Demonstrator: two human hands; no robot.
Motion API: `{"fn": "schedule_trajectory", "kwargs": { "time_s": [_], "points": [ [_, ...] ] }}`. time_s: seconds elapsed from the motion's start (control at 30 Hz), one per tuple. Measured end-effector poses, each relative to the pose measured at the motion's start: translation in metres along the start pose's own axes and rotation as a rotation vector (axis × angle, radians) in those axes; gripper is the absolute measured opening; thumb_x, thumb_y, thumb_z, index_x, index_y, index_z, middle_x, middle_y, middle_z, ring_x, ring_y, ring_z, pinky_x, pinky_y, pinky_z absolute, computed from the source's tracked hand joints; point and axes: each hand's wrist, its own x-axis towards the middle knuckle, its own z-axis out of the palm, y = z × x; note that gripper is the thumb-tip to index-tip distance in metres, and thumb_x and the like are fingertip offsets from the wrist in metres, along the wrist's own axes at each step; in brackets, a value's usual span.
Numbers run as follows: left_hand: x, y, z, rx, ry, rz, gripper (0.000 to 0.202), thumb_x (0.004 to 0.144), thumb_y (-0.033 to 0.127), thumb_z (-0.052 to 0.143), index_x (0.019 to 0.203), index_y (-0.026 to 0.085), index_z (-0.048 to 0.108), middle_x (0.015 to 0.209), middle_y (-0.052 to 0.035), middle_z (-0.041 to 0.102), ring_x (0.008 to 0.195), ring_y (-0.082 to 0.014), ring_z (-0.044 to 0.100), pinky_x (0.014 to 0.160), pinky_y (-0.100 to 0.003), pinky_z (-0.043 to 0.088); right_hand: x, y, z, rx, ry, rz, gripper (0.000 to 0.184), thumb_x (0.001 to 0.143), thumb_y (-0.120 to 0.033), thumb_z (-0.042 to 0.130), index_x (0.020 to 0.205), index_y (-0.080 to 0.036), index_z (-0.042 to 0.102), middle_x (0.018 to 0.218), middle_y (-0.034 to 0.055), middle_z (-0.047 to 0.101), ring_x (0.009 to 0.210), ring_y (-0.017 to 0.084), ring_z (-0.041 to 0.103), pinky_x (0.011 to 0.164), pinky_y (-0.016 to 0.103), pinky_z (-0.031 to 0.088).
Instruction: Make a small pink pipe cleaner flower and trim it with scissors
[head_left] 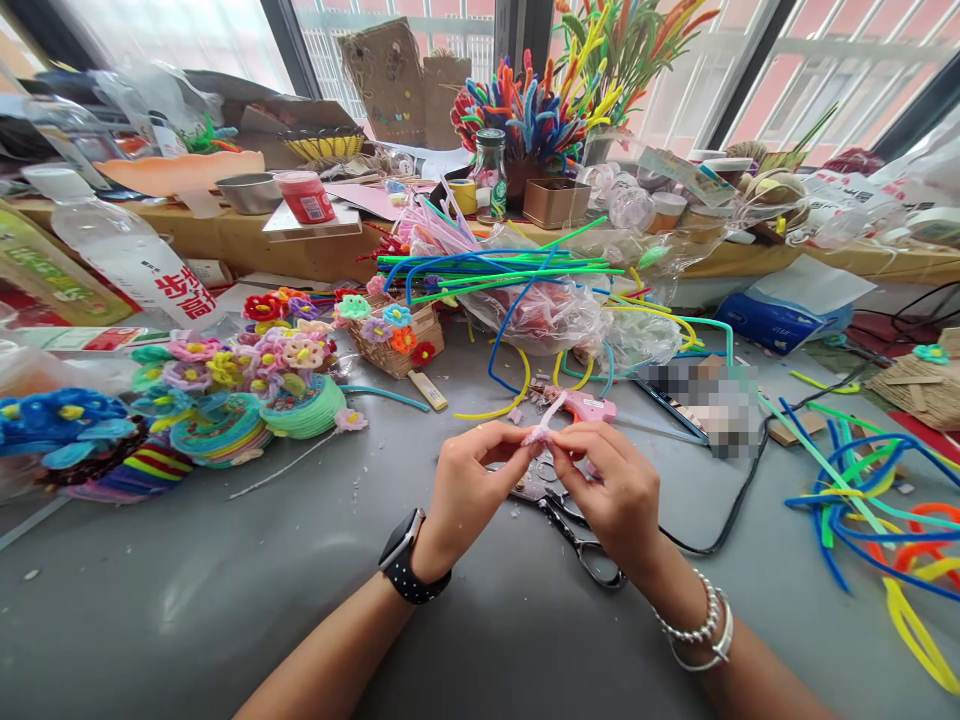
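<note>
Between the fingertips of both hands, over the middle of the grey table, is a small pale pink-lilac pipe cleaner [553,412], bent at its lower end with one tip pointing up. My left hand [480,470] pinches it from the left; a dark watch is on that wrist. From the other side my right hand [613,485] pinches it too, with silver bracelets on the wrist. Black-handled scissors [600,562] lie on the table below, partly hidden by my right hand. A pink glue gun [589,406] rests just behind the fingers.
Pipe-cleaner flowers [196,362] in small coiled pots stand at the left. Green and blue pipe cleaners [510,270] lie on plastic bags behind. A phone [697,405] and a black cable [739,510] are right of my hands. Loose pipe cleaners [862,500] tangle at far right.
</note>
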Motion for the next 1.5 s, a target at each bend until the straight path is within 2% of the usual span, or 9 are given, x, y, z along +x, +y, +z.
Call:
{"fn": "schedule_trajectory", "kwargs": {
  "time_s": [0.13,0.33,0.5,0.7,0.8,0.93,1.07,1.37,1.5],
  "points": [
    [-0.001,-0.001,0.0,0.009,0.013,0.043,0.016,0.074,0.026,0.055,0.08,0.013,0.062,0.074,-0.0049,0.065,0.065,-0.0126,0.06,0.06,-0.022,0.05,-0.002,0.001,0.002,-0.058,0.06,-0.137,0.016,0.074,-0.005,0.055,0.085,-0.017,0.058,0.075,0.0046,0.062,0.073,0.016,0.058,0.069,0.029,0.047],
    [0.003,-0.005,-0.005,0.453,0.08,0.5,0.018,0.075,0.013,0.051,0.091,0.015,0.059,0.083,-0.007,0.063,0.081,-0.0144,0.058,0.075,-0.027,0.048,0.004,0.003,-0.003,0.009,-0.056,-0.053,0.025,0.075,-0.011,0.056,0.099,-0.017,0.055,0.087,0.0067,0.061,0.081,0.017,0.057,0.073,0.031,0.048],
    [0.004,-0.006,-0.008,0.593,0.106,0.636,0.02,0.074,0.01,0.052,0.094,0.014,0.056,0.084,-0.0074,0.062,0.08,-0.0136,0.058,0.075,-0.026,0.048,0.001,0.002,-0.005,0.017,-0.023,-0.072,0.023,0.076,-0.005,0.053,0.095,-0.016,0.059,0.085,0.0057,0.063,0.081,0.015,0.058,0.076,0.027,0.047],
    [0.006,-0.004,-0.022,0.889,-0.021,0.898,0.028,0.074,0.009,0.053,0.102,0.01,0.052,0.095,-0.0115,0.064,0.087,-0.0188,0.059,0.077,-0.031,0.049,0.001,0.003,-0.001,0.038,-0.021,-0.084,0.019,0.077,-0.006,0.053,0.091,-0.017,0.06,0.083,0.005,0.065,0.079,0.014,0.06,0.074,0.026,0.049],
    [0.008,-0.006,-0.024,0.893,-0.02,0.865,0.027,0.075,0.01,0.052,0.102,0.012,0.052,0.095,-0.0105,0.064,0.086,-0.018,0.06,0.076,-0.03,0.05,0.0,0.003,0.002,0.064,-0.039,-0.048,0.019,0.077,-0.007,0.052,0.092,-0.017,0.059,0.084,0.005,0.066,0.08,0.014,0.061,0.074,0.026,0.049],
    [0.01,-0.009,-0.02,0.745,0.001,0.743,0.024,0.076,0.013,0.051,0.1,0.015,0.052,0.092,-0.0074,0.065,0.08,-0.0138,0.061,0.074,-0.025,0.05,-0.001,0.004,0.002,0.096,-0.049,0.005,0.017,0.078,-0.009,0.052,0.091,-0.018,0.059,0.085,0.004,0.067,0.079,0.014,0.061,0.074,0.025,0.05],
    [0.011,-0.009,-0.018,0.691,-0.01,0.715,0.024,0.077,0.01,0.049,0.101,0.014,0.053,0.093,-0.0078,0.064,0.082,-0.0132,0.06,0.074,-0.024,0.049,-0.001,0.004,0.002,0.076,-0.044,0.014,0.017,0.078,-0.009,0.052,0.09,-0.017,0.06,0.086,0.0045,0.067,0.08,0.014,0.062,0.074,0.024,0.05],
    [0.005,-0.008,-0.013,0.686,0.06,0.691,0.02,0.075,0.01,0.051,0.094,0.014,0.057,0.084,-0.0066,0.065,0.078,-0.0129,0.06,0.071,-0.023,0.049,-0.005,0.005,0.005,-0.001,-0.028,-0.011,0.016,0.078,-0.009,0.051,0.088,-0.017,0.06,0.083,0.0045,0.067,0.079,0.014,0.061,0.074,0.026,0.049],
    [0.002,-0.01,-0.01,0.667,0.094,0.663,0.017,0.074,0.01,0.052,0.09,0.014,0.058,0.08,-0.0063,0.065,0.076,-0.013,0.06,0.07,-0.023,0.048,-0.006,0.006,0.006,-0.084,0.002,-0.121,0.015,0.077,-0.009,0.053,0.088,-0.016,0.06,0.081,0.0057,0.067,0.076,0.014,0.062,0.072,0.026,0.05]
  ]
}}
